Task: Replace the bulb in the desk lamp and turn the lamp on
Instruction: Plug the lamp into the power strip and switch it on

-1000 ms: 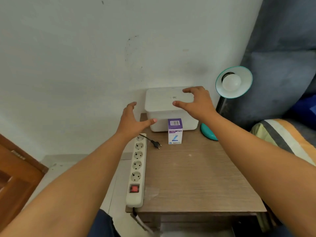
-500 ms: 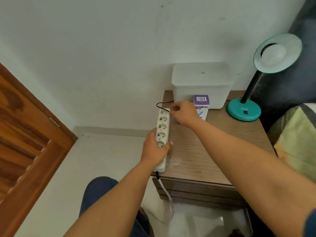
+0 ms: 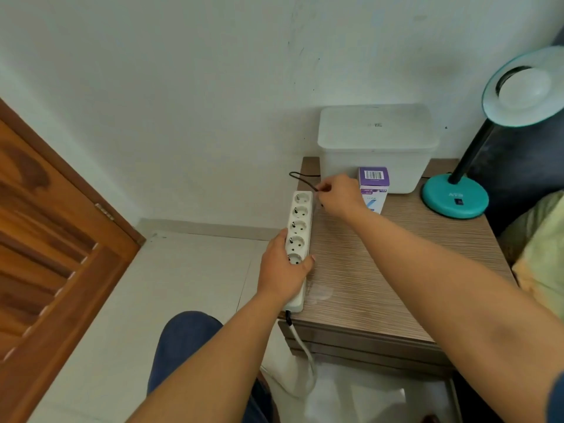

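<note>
A teal desk lamp [image 3: 454, 200] stands at the table's back right, its shade holding a white bulb [image 3: 526, 87], unlit. A white power strip [image 3: 299, 221] lies along the wooden table's left edge. My left hand [image 3: 282, 271] grips the strip's near end. My right hand [image 3: 338, 195] is closed on the lamp's black plug beside the strip's far socket; the black cord [image 3: 300, 178] loops back from it. The plug itself is mostly hidden in my fingers. A purple and white bulb box [image 3: 374, 186] stands just right of that hand.
A white lidded plastic box [image 3: 377, 148] sits at the back of the wooden table [image 3: 381, 270] against the wall. A wooden door [image 3: 52, 239] is at the left. A striped pillow [image 3: 543, 254] lies at the right. The strip's white cable [image 3: 305, 355] hangs off the table front.
My view swung left and down. My left hand dropped onto the power strip and took hold of it; my right hand left the white box and picked up the lamp's plug.
</note>
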